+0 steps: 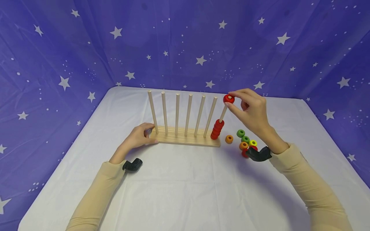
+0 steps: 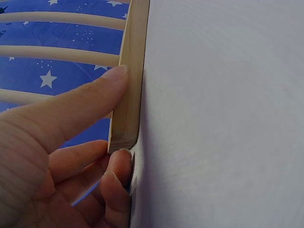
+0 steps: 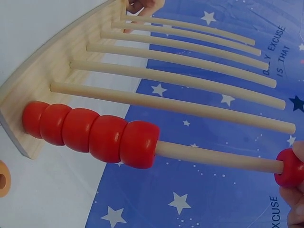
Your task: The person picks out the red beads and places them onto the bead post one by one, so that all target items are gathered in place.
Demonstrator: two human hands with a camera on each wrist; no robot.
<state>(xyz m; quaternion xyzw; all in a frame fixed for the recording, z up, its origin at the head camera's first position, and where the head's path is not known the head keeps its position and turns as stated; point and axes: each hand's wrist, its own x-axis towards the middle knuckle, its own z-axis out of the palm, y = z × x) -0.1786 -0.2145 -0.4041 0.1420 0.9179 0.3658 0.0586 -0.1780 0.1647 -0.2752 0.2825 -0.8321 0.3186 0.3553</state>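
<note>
A wooden peg stand (image 1: 185, 140) with several upright pegs stands on the table. Its rightmost peg (image 3: 218, 156) carries a stack of several red beads (image 3: 104, 135) at the bottom. At that peg's top, my right hand (image 1: 251, 107) pinches one more red bead (image 1: 228, 98) between thumb and fingers; the peg's tip shows in the bead's hole. My left hand (image 1: 139, 136) holds the left end of the base, with the thumb (image 2: 102, 92) on the front edge and the fingers around the end and behind.
Right of the stand lie loose beads: an orange bead (image 1: 229, 139) by itself, then a cluster with green beads (image 1: 241, 133), a yellow bead (image 1: 252, 143), another orange bead (image 1: 243, 146) and red beads (image 1: 245, 153). A starry blue cloth (image 1: 185, 41) hangs behind the white-covered table (image 1: 173, 186).
</note>
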